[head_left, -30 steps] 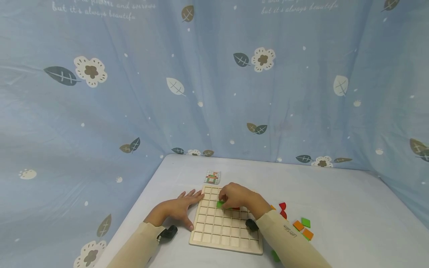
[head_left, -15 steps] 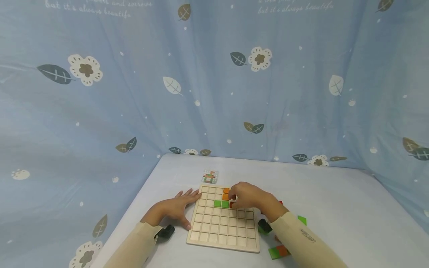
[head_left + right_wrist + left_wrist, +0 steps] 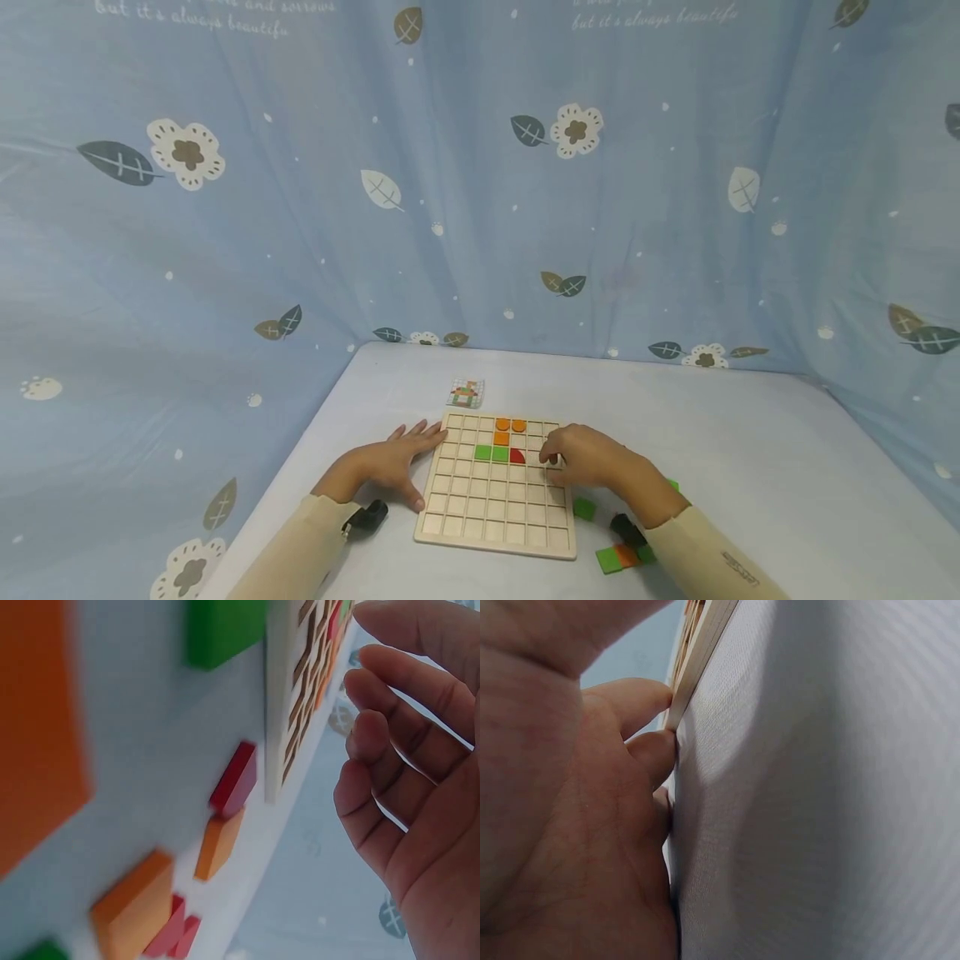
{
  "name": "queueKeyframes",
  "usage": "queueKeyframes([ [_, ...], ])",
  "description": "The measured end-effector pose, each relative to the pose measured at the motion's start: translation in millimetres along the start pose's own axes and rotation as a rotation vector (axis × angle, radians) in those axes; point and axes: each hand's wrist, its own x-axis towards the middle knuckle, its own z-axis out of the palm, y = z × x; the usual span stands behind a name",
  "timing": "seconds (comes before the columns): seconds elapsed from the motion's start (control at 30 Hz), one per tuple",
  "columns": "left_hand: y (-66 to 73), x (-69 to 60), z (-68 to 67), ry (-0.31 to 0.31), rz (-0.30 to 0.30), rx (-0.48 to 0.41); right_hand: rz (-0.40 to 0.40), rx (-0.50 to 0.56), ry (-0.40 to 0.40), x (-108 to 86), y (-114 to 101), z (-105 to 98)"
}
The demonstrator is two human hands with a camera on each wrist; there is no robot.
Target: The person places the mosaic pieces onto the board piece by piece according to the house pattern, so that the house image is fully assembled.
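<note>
A wooden grid board (image 3: 474, 507) lies on the table. My left hand (image 3: 390, 465) is spread flat at its left side, fingertips and thumb touching the edge; the left wrist view shows fingertips (image 3: 656, 754) against the board's side. Above the board's right side is my right hand (image 3: 588, 457), fingers loosely bent with nothing between them, as the right wrist view also shows. In the upper grid sit two orange round pieces (image 3: 502, 425), an orange square (image 3: 501, 438), two green squares (image 3: 491, 453) and a red quarter-round piece (image 3: 517, 456).
Behind the board lies a small pattern card (image 3: 467, 393). Loose pieces lie right of the board: a green one (image 3: 584, 509), a green and orange row (image 3: 626, 556), and red (image 3: 234, 778) and orange (image 3: 135, 904) ones. A patterned blue curtain (image 3: 480, 208) hangs behind the table.
My right hand has moved right from over the green and red pieces, uncovering the second orange round and the red quarter-round piece. My left hand has stayed at the board's edge.
</note>
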Motion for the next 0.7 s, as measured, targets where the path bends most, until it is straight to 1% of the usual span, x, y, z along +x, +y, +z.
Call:
queueKeyframes([
  [0.17, -0.2, 0.1, -0.3, -0.004, 0.000, -0.003, 0.047, 0.010, 0.007, -19.7, 9, -3],
  [0.23, 0.2, 0.3, -0.7, -0.003, -0.003, -0.006, 0.086, 0.022, 0.006, -27.9, 13, -5],
  [0.37, -0.3, 0.7, -0.2, -0.004, -0.008, -0.013, 0.137, 0.036, 0.009, -42.6, 23, -11],
  [0.43, -0.4, 0.6, 0.2, -0.003, -0.011, -0.013, 0.149, 0.049, 0.009, -49.4, 28, -12],
  [0.5, -0.2, 0.4, 0.2, -0.004, -0.010, -0.015, 0.160, 0.078, 0.010, -55.6, 33, -14],
  [0.57, 0.3, 0.0, -0.1, -0.002, -0.007, -0.012, 0.190, 0.098, 0.009, -61.6, 37, -16],
  [0.7, 1.4, -0.3, -0.8, -0.001, -0.001, -0.019, 0.258, 0.102, 0.010, -70.1, 42, -17],
])
